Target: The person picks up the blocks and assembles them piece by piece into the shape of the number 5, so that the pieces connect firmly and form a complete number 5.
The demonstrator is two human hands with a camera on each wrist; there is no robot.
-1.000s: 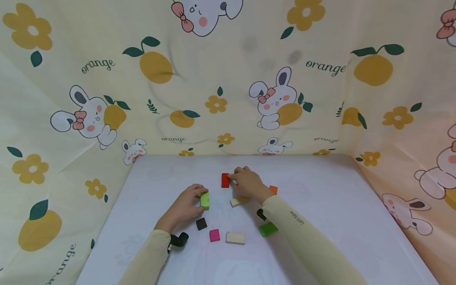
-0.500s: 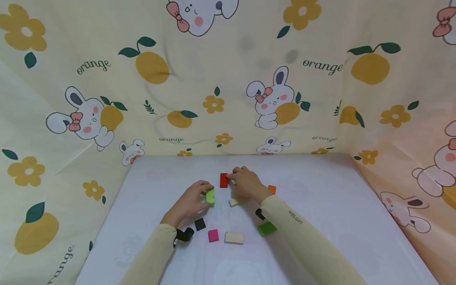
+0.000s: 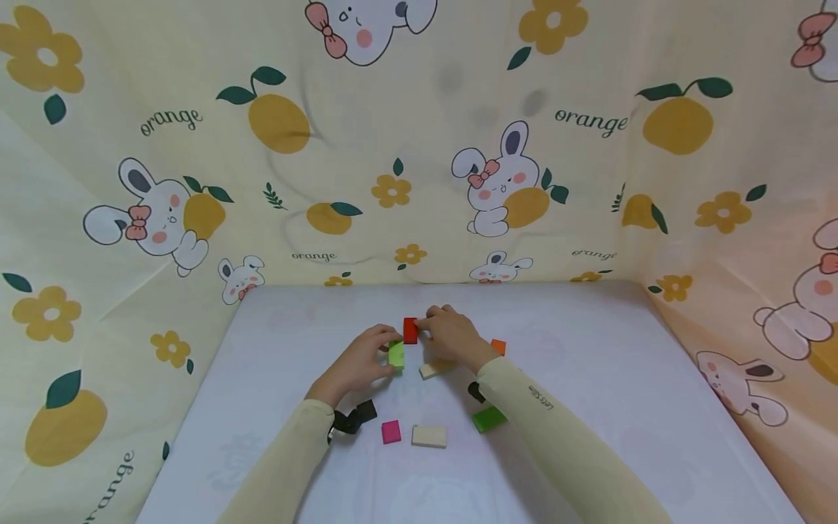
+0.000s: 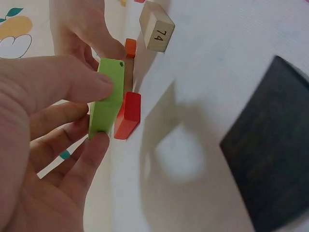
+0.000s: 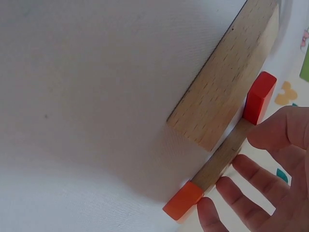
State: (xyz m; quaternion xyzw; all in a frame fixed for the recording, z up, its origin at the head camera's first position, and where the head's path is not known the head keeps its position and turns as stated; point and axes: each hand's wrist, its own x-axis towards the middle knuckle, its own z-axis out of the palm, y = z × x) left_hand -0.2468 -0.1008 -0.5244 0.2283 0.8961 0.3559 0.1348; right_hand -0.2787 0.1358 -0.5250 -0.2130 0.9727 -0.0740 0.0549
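In the head view, the left hand, its arm entering from seven o'clock, pinches the lime block between thumb and fingers; the red block is at its one o'clock. The right hand, arm from four o'clock, has fingers spaced apart, touching the wooden strip.

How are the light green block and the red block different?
The left hand pinches the light green block, but the red block sits on the table at the end of a wooden block. The green one is nearer the person; the red one is farther back. Both are small and longer than wide.
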